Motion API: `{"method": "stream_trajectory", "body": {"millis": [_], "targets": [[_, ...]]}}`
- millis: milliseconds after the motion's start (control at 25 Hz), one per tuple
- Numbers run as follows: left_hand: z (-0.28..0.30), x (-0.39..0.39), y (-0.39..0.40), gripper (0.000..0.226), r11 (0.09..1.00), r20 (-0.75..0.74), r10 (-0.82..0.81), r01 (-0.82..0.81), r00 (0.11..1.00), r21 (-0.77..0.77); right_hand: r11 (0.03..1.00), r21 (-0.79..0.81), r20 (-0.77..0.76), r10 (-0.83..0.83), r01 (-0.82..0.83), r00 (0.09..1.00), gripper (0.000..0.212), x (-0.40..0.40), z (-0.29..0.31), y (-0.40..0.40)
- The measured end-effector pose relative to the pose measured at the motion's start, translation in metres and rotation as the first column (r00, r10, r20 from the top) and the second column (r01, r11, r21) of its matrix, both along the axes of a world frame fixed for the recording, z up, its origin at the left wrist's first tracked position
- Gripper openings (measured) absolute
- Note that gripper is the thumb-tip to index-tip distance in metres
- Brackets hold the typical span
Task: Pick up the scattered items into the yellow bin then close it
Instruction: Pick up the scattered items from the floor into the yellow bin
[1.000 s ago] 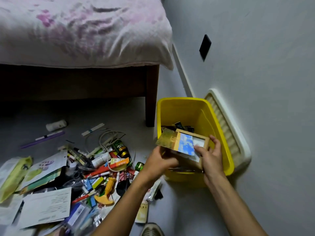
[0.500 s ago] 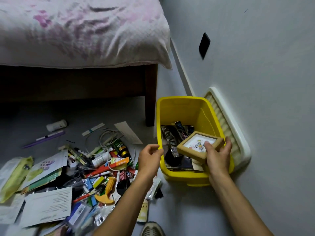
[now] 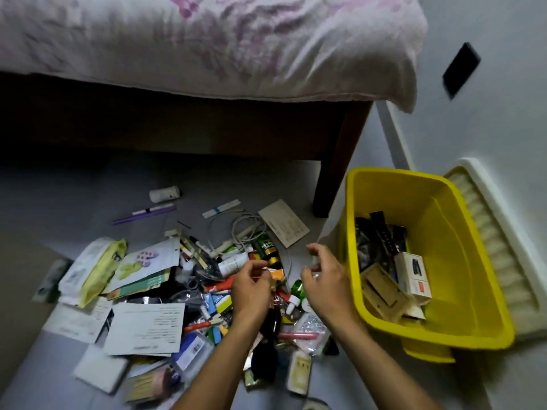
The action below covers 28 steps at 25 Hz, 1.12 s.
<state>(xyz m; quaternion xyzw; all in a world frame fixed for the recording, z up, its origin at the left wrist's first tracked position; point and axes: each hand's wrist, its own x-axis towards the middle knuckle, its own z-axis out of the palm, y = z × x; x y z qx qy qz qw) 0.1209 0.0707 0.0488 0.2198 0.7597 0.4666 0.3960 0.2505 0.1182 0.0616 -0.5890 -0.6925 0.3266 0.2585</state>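
The yellow bin (image 3: 455, 255) stands open on the floor at the right, against the wall. Inside it lie a wooden picture frame (image 3: 381, 290), a white box (image 3: 413, 273) and dark wrappers. Its white ribbed lid (image 3: 500, 247) leans on the wall behind it. The scattered pile (image 3: 207, 291) of pens, tubes, small bottles, packets and papers covers the floor left of the bin. My left hand (image 3: 251, 288) and my right hand (image 3: 325, 279) hover just above the pile's right part, fingers loosely curled, holding nothing.
A bed with a pink-patterned cover fills the top; its dark wooden leg (image 3: 337, 161) stands just left of the bin. Loose outliers: a beige card (image 3: 282, 221), a white cable (image 3: 245, 226), a purple pen (image 3: 145, 213), a white bottle (image 3: 164, 193), a wipes pack (image 3: 91, 267).
My right hand let the wooden frame go into the bin. Both hands then moved left, from the bin's edge to above the pile.
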Motion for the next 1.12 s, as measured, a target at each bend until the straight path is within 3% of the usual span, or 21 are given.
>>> {"method": "stream_trajectory", "body": {"millis": [200,360,440,520,600,680,760,840,920,1040,1120], "targets": [[-0.046,-0.055,0.005,0.025,0.996,-0.022,-0.04,0.038,0.999,-0.079,0.976,-0.144,0.416,0.209,-0.163,0.885,0.064,-0.064,-0.079,0.095],[-0.071,-0.081,-0.002,0.025,0.99,0.025,-0.088,0.091,0.996,-0.109,0.951,-0.305,0.553,0.226,-0.058,0.802,0.08,-0.088,-0.132,0.139],[-0.076,-0.089,0.002,0.023,0.976,-0.079,-0.198,0.189,0.977,-0.112,0.935,-0.353,0.58,0.234,-0.018,0.78,0.073,-0.087,-0.15,0.145],[-0.074,-0.089,0.022,0.023,0.937,-0.382,-0.348,0.326,0.856,-0.124,0.969,-0.242,0.632,0.192,-0.045,0.751,0.057,-0.08,-0.156,0.135],[-0.072,-0.079,0.053,0.041,0.827,-0.571,-0.525,0.537,0.632,-0.167,0.983,-0.107,0.705,0.179,-0.146,0.687,0.044,-0.072,-0.155,0.121],[-0.076,-0.073,0.079,0.069,0.621,-0.607,-0.726,0.69,0.325,-0.373,0.963,-0.082,0.797,0.218,-0.256,0.564,0.038,-0.065,-0.154,0.104],[-0.083,-0.074,0.097,0.076,0.493,-0.589,-0.802,0.665,0.098,-0.561,0.95,-0.111,0.823,0.253,-0.293,0.508,0.04,-0.056,-0.157,0.098],[-0.088,-0.076,0.097,0.064,0.484,-0.596,-0.803,0.574,-0.009,-0.661,0.97,-0.185,0.744,0.242,-0.156,0.623,0.05,-0.05,-0.157,0.105],[-0.089,-0.076,0.093,0.056,0.489,-0.605,-0.792,0.506,-0.084,-0.711,0.956,-0.28,0.643,0.124,0.082,0.756,0.06,-0.052,-0.156,0.115],[-0.089,-0.077,0.088,0.057,0.479,-0.594,-0.795,0.474,-0.123,-0.739,0.936,-0.249,0.648,-0.029,0.248,0.761,0.076,-0.067,-0.157,0.121],[-0.088,-0.076,0.088,0.058,0.458,-0.566,-0.815,0.462,-0.122,-0.759,0.904,-0.295,0.501,-0.13,0.31,0.856,0.079,-0.073,-0.159,0.122]]}}
